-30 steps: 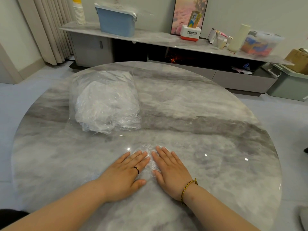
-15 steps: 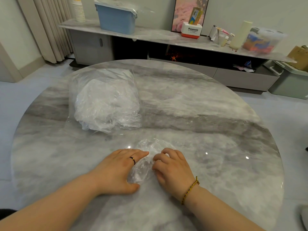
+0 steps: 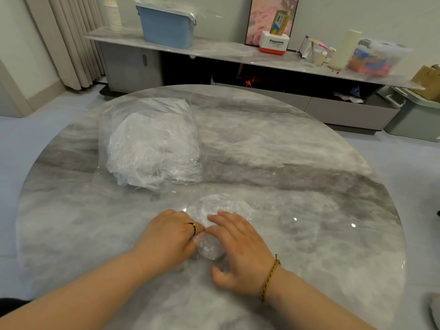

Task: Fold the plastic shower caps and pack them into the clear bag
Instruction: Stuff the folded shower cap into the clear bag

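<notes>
— Where is the shower cap (image 3: 220,207)?
— On the table (image 3: 309,151), crumpled and low, on the near side of the clear bag (image 3: 152,144), a little to its right and apart from it.
— And the hands?
— Both are nearer than the bag. The left hand (image 3: 170,236) has its fingers curled, gripping the cap's left edge. The right hand (image 3: 240,253) lies on the cap, fingers straight and close together, thumb held out.
— The bag itself?
— Bulging with crumpled plastic.

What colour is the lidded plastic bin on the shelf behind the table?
The lidded plastic bin is light blue, clearest in the head view.
</notes>
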`<action>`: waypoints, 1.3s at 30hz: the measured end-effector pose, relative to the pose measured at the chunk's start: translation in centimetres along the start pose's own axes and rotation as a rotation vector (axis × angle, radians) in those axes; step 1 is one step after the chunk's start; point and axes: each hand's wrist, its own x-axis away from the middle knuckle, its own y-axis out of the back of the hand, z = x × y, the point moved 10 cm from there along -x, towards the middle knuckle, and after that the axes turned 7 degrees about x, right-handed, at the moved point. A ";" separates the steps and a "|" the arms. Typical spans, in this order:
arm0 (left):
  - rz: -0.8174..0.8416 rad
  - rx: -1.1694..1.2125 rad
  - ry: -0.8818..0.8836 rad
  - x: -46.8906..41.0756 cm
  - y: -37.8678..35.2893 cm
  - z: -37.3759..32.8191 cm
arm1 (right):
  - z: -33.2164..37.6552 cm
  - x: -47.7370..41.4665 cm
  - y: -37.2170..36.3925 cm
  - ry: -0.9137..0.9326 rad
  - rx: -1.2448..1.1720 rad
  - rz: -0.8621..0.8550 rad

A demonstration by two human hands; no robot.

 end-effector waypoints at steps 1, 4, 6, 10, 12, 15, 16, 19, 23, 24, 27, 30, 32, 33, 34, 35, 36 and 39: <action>-0.011 0.018 0.022 0.1 0.4 -0.1 | 0.0 0.0 -0.5 -0.015 0.009 0.035; 0.008 0.229 0.116 0.2 1.2 0.1 | -1.4 0.0 -1.5 -0.173 -0.130 0.129; -0.069 0.336 0.069 0.2 1.7 -0.8 | -2.5 0.3 -1.8 -0.285 -0.323 0.177; 0.100 0.408 0.215 0.7 -0.4 0.1 | -5.0 0.9 -1.5 -0.543 -0.649 0.073; 0.125 0.453 0.261 0.7 -1.2 0.7 | -5.9 1.1 -1.5 -0.673 -0.847 0.023; 0.046 0.572 0.344 0.9 -1.4 1.4 | -6.1 1.1 -1.9 -0.766 -1.057 0.016; 0.012 0.626 0.380 0.9 -1.4 1.6 | -6.3 1.3 -2.0 -0.804 -1.087 0.011; -0.017 0.686 0.450 1.2 -1.4 1.9 | -6.7 1.8 -1.9 -0.890 -1.049 -0.016; 0.049 0.512 0.376 1.0 -1.8 0.8 | -5.9 1.5 -0.9 -0.735 -0.604 0.060; 0.078 0.452 0.376 0.9 -2.0 0.7 | -5.6 1.4 -0.9 -0.693 -0.521 0.085; 0.053 0.289 0.380 0.8 -1.3 0.9 | -4.9 1.2 -0.7 -0.619 -0.303 0.136; -0.228 0.086 0.100 0.8 1.3 -1.1 | -5.3 1.6 -1.5 -0.616 -0.084 0.277; -0.256 -0.015 -0.110 1.0 0.7 -3.3 | -5.5 1.9 -2.4 -0.621 -0.051 0.377; -0.220 -0.075 -0.183 1.1 -0.2 -4.1 | -5.6 2.0 -2.6 -0.619 -0.043 0.413; -0.169 -0.128 -0.220 1.2 -1.0 -4.6 | -5.6 2.1 -3.0 -0.620 -0.038 0.431; -0.108 -0.164 -0.218 1.3 -2.0 -4.5 | -5.6 2.1 -2.9 -0.626 -0.044 0.424; -0.044 -0.183 -0.190 1.3 -2.8 -4.0 | -5.9 2.1 -2.8 -0.646 -0.051 0.396; 0.106 -0.190 -0.107 1.5 -4.3 -2.5 | -5.8 1.2 -0.7 -0.592 -0.041 0.149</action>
